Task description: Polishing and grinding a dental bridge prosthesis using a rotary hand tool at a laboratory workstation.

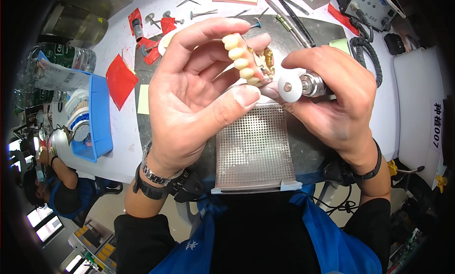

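My left hand [189,94] pinches a denture [247,61] between thumb and fingers. Cream-coloured teeth line its left side, with pink gum and gold-coloured metal parts at its right. In my right hand [339,87] is a rotary handpiece [313,84] with a metal nose, its fingers wrapped around it. A pale round polishing disc [289,86] sits on the handpiece tip, close to the denture's lower right; I cannot tell whether they touch. Both hands hover above a perforated metal grille [253,146] at the table's front edge.
A blue bin [98,117] holding discs stands at the left, beside plastic bottles [71,58]. Red sandpaper pieces [121,81] and loose mounted burs [203,13] lie across the back left. A control unit [368,8] with a coiled cable [367,53] is at the back right. Another person [61,184] sits at far left.
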Available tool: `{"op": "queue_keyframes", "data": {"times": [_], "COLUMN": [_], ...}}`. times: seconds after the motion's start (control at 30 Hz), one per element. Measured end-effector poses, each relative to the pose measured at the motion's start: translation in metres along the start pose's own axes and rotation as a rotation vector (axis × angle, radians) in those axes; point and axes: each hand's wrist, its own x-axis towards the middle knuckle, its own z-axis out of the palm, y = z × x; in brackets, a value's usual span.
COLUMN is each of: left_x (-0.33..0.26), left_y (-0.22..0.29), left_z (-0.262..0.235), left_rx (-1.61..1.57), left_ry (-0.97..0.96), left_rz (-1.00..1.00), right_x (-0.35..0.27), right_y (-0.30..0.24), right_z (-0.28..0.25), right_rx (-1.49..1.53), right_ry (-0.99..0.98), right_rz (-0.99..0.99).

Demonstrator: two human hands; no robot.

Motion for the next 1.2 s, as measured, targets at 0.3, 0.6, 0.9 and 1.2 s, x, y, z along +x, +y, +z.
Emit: {"op": "queue_keyframes", "data": {"times": [0.3,0.6,0.9,1.2], "left_x": [-0.002,-0.003,-0.003,-0.001], "left_y": [-0.001,-0.003,-0.005,-0.001], "left_z": [-0.005,-0.004,-0.013,-0.010], "left_rx": [0.002,0.023,0.072,0.101], "left_ry": [-0.055,0.040,-0.034,-0.038], "left_rz": [0.006,0.055,0.072,0.050], "right_x": [0.002,0.005,0.005,0.003], "right_y": [-0.002,-0.007,-0.007,-0.007], "right_z": [0.004,0.007,0.009,0.008], "right_rx": [0.043,0.054,0.062,0.064], "right_ry": [0.067,0.060,0.003,-0.024], "right_rz": [0.008,0.035,0.012,0.026]}}
